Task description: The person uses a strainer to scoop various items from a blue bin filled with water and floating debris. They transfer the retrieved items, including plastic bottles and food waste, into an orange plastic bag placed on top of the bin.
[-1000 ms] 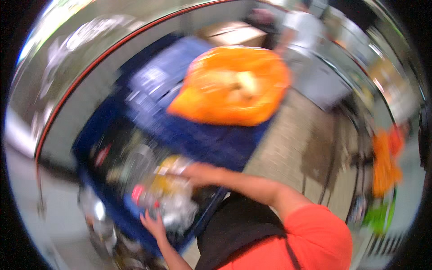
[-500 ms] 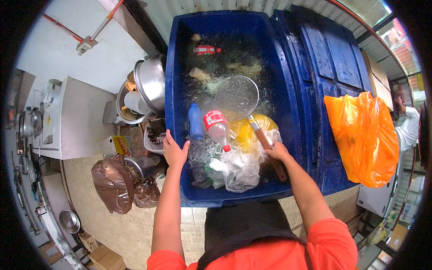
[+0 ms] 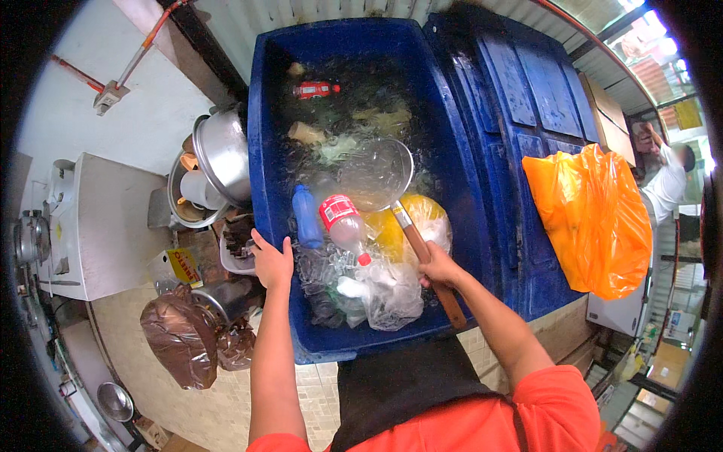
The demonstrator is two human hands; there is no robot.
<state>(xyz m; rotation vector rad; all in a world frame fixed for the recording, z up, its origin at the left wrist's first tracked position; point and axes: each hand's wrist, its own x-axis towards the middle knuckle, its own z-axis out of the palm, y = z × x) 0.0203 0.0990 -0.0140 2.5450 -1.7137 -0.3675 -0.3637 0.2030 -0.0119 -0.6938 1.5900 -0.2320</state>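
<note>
My right hand (image 3: pixel 443 265) is closed round the wooden handle of a long skimmer (image 3: pixel 404 220). Its round mesh head lies over the litter inside a deep blue plastic bin (image 3: pixel 260 105). At the bin's left edge rests my left hand (image 3: pixel 271 262), fingers spread and holding nothing. Between my hands are a blue bottle (image 3: pixel 306 217) and a clear bottle (image 3: pixel 344 224) with a red label and red cap. Crumpled clear plastic bags (image 3: pixel 395 300) fill the near end, beside a yellow bag (image 3: pixel 388 235). Farther off, a small red-labelled bottle (image 3: pixel 316 90) lies among dark, wet-looking litter.
Right of the bin stands a blue lid panel (image 3: pixel 538 83) with an orange plastic bag (image 3: pixel 591 218) over it. Metal pots (image 3: pixel 224 154) and a brown bag (image 3: pixel 179 339) sit to the left. A person in white (image 3: pixel 666 184) is at the far right.
The whole scene has shifted slightly left and down in view. My hands and the skimmer keep nearly the same places against the bin. The person at far right shows more, an arm raised.
</note>
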